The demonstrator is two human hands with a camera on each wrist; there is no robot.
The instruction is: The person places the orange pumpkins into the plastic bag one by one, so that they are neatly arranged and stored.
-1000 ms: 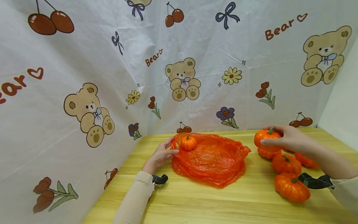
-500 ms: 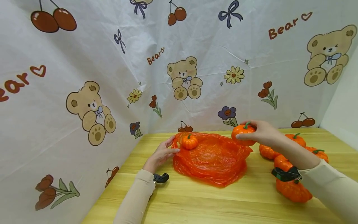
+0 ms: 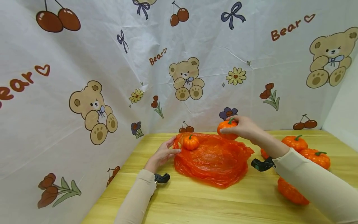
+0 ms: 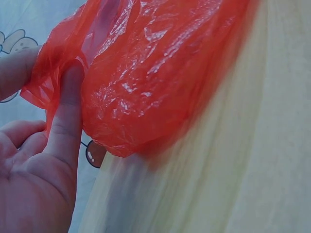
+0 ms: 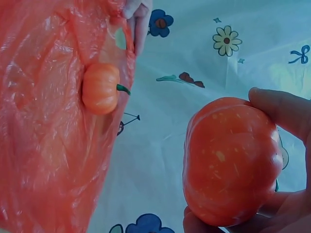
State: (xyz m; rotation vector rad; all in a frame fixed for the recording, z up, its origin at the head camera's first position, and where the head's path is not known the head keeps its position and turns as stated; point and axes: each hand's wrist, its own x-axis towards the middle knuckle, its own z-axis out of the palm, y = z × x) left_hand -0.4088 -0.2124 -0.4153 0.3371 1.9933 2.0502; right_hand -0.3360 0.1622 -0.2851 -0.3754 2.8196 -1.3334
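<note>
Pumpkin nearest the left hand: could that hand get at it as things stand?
Probably yes: the pumpkin sits close by, its top uncovered, though the left hand would likely have to release the red bag.

Bag (image 3: 209,160) shows translucent red-orange. Held pumpkin (image 5: 232,165) orange, flecked pale yellow; small pumpkin (image 5: 100,89) orange, stem (image 5: 124,89) green. Bench (image 3: 218,205) yellow, streaked with wood grain. Backdrop cloth (image 3: 207,43) white, printed with tan bears (image 3: 186,84), brown-red cherries (image 3: 183,14), purple bows (image 3: 231,15), yellow daisies (image 3: 236,76). Sleeves (image 3: 135,196) cream.
</note>
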